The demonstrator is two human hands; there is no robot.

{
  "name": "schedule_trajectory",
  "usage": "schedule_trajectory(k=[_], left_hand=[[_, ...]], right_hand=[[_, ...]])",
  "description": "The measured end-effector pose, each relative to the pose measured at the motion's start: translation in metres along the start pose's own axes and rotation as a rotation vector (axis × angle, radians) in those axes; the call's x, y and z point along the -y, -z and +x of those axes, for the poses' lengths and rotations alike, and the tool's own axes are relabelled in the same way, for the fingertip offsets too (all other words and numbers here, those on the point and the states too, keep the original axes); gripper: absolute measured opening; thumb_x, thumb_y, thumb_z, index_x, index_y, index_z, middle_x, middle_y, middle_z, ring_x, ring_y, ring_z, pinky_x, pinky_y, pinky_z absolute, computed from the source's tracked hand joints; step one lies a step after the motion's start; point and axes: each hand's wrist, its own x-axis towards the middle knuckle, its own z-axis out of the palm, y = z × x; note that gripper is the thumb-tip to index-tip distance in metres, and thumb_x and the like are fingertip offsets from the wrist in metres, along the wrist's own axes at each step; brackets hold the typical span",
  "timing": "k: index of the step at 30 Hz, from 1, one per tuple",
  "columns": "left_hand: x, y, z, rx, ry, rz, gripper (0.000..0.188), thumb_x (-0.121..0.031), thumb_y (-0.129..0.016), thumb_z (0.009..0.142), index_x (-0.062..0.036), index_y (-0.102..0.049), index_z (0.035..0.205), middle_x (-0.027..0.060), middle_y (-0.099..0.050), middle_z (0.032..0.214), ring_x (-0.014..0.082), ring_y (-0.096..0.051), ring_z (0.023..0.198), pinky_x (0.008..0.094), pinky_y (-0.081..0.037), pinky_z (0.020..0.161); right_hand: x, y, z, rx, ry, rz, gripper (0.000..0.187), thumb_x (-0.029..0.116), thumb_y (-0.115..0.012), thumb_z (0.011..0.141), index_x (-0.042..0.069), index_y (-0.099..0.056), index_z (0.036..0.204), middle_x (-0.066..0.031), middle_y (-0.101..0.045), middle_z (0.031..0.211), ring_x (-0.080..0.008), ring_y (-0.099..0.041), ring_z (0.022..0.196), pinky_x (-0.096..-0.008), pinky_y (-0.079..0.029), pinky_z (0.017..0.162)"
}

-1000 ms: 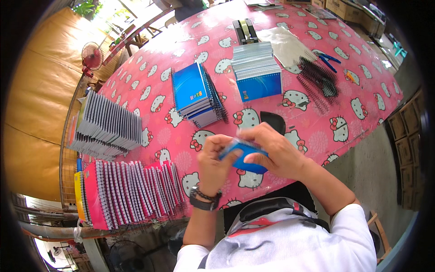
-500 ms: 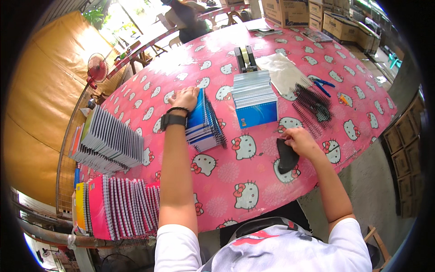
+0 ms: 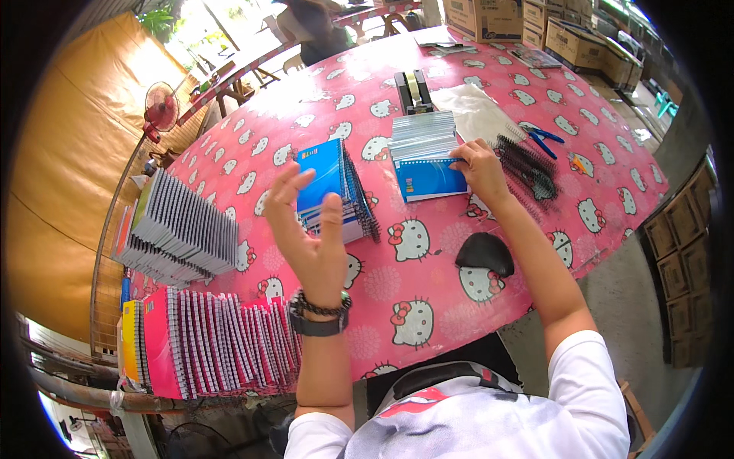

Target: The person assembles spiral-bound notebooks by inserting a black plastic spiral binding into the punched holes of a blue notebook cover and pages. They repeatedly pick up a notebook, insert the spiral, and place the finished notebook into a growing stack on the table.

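My right hand (image 3: 482, 170) pinches the upper right edge of a blue notebook (image 3: 432, 182), which has a row of holes along its top edge. It stands at the front of a row of unbound ones (image 3: 422, 136). My left hand (image 3: 302, 229) is in the air with fingers apart, holding nothing, close to a pile of blue spiral-bound notebooks (image 3: 325, 177). A black half-round piece (image 3: 485, 255), its kind unclear, lies on the table below my right hand. Right of that hand is a heap of black spiral coils (image 3: 529, 172).
Blue-handled pliers (image 3: 544, 141) and a tape dispenser (image 3: 414, 93) lie farther back on the pink table cover (image 3: 382, 329). Grey notebooks (image 3: 187, 226) and pink notebooks (image 3: 218, 340) stand at the left. Cardboard boxes (image 3: 489, 19) and a person (image 3: 310, 30) are beyond.
My right hand has let go of the black piece and moved up to the blue notebook. My left hand has come off the spiral-bound pile and back toward me, opening.
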Motion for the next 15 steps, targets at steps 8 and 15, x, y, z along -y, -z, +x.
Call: schedule_trajectory(k=[8, 15], left_hand=[[-0.016, 0.006, -0.064, 0.143, 0.157, -0.047, 0.031, -0.015, -0.068, 0.079, -0.0077, -0.058, 0.107, 0.0112, -0.054, 0.124, 0.0257, -0.046, 0.12, 0.0403, -0.033, 0.103], [-0.012, 0.024, -0.109, 0.126, 0.398, -0.102, 0.029, -0.007, -0.068, 0.075, -0.0072, -0.06, 0.103, 0.0114, -0.055, 0.12, 0.0274, -0.048, 0.115, 0.0413, -0.036, 0.099]], right_hand=[[0.007, -0.001, -0.002, 0.12, 0.166, -0.05, 0.025, 0.002, -0.073, 0.067, 0.003, -0.062, 0.089, -0.0106, -0.06, 0.092, -0.0314, -0.055, 0.095, -0.0397, -0.047, 0.083], [0.008, -0.001, -0.005, 0.143, 0.177, -0.047, 0.021, 0.001, -0.072, 0.067, 0.002, -0.065, 0.087, -0.0106, -0.061, 0.086, -0.031, -0.058, 0.09, -0.0392, -0.049, 0.078]])
